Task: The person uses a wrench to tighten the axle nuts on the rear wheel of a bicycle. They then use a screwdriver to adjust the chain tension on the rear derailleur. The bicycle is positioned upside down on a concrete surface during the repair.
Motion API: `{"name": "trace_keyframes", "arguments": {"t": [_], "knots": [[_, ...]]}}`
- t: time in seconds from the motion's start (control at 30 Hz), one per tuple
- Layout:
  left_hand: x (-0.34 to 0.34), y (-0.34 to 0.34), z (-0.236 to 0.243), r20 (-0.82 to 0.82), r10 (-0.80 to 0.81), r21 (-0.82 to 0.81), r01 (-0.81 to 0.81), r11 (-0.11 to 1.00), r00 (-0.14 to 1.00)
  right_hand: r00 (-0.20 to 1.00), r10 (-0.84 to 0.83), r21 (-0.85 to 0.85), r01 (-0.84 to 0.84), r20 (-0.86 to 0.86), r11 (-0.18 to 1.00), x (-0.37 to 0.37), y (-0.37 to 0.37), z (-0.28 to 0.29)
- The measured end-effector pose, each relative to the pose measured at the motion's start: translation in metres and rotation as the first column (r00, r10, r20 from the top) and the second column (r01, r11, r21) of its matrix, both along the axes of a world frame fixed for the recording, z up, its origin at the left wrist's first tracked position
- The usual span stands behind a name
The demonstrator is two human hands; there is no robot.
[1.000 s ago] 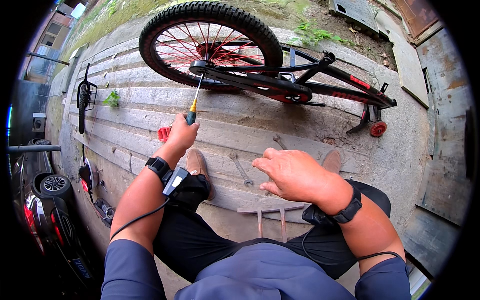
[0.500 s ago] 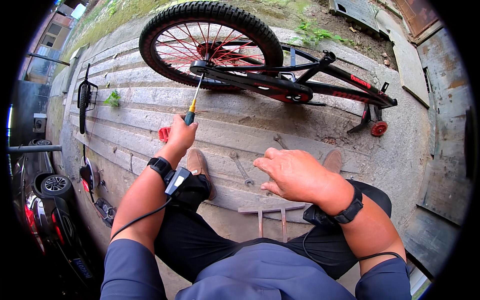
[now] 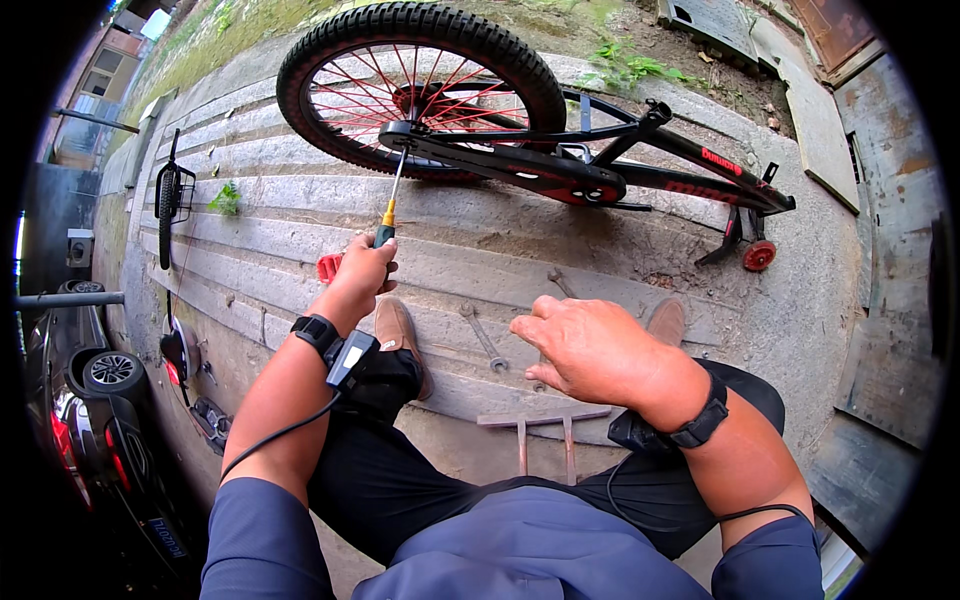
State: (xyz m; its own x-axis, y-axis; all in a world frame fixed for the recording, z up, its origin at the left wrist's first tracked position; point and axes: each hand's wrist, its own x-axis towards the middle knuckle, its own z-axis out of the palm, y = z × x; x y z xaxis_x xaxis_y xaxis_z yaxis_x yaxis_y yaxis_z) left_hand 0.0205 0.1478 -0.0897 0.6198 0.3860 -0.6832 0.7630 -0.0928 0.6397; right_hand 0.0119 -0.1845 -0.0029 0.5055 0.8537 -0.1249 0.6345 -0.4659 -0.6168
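My left hand [image 3: 363, 268] is wrapped round the dark green handle of a screwdriver [image 3: 389, 212] with a yellow collar. Its long shaft points away from me, the tip at the black chain cover [image 3: 405, 137] by the rear hub. The bicycle frame [image 3: 680, 181], black with red lettering, lies on its side. At its left end is the knobbly tyre [image 3: 420, 22] with red spokes. My right hand [image 3: 585, 345] hovers near my right knee, holding nothing, fingers loosely bent and thumb apart. Below the bicycle lies a wrench [image 3: 484, 338]; another wrench [image 3: 560, 282] is partly behind my right hand.
A small red training wheel [image 3: 758, 256] is at the frame's right end. Beside my left wrist sits a red object [image 3: 328, 267], partly hidden. A low wooden stool [image 3: 545, 415] shows between my legs. A second bicycle [image 3: 167, 205] and a dark car [image 3: 115, 440] stand at left.
My left hand has shifted its hold on the screwdriver handle, with the fingers now lying further round it. The screwdriver leans slightly differently. My right hand has barely moved.
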Motion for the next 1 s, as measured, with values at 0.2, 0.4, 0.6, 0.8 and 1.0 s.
{"name": "trace_keyframes", "arguments": {"t": [0.2,0.4,0.6,0.8,1.0], "knots": [[-0.001,0.001,0.005,-0.003,0.021,-0.073,-0.021,0.997,1.000,1.000,0.001,-0.006,-0.001,0.003,1.000,0.000,0.001,0.001],[-0.001,0.002,0.005,0.027,0.092,-0.137,-0.087,0.987,0.995,1.000,0.005,-0.026,-0.005,0.008,1.000,0.000,0.001,0.001],[-0.002,0.003,0.008,0.055,0.056,-0.058,-0.053,0.997,0.997,1.000,0.004,-0.041,-0.004,0.004,0.999,0.000,0.001,0.000],[-0.001,0.001,0.010,0.047,0.056,-0.054,-0.053,0.997,0.997,1.000,0.007,-0.052,-0.007,0.000,0.999,0.001,0.001,0.001],[0.001,-0.001,0.010,0.028,0.061,-0.067,-0.059,0.996,0.998,1.000,0.003,-0.062,-0.003,-0.006,0.998,0.001,0.000,0.001]]}}
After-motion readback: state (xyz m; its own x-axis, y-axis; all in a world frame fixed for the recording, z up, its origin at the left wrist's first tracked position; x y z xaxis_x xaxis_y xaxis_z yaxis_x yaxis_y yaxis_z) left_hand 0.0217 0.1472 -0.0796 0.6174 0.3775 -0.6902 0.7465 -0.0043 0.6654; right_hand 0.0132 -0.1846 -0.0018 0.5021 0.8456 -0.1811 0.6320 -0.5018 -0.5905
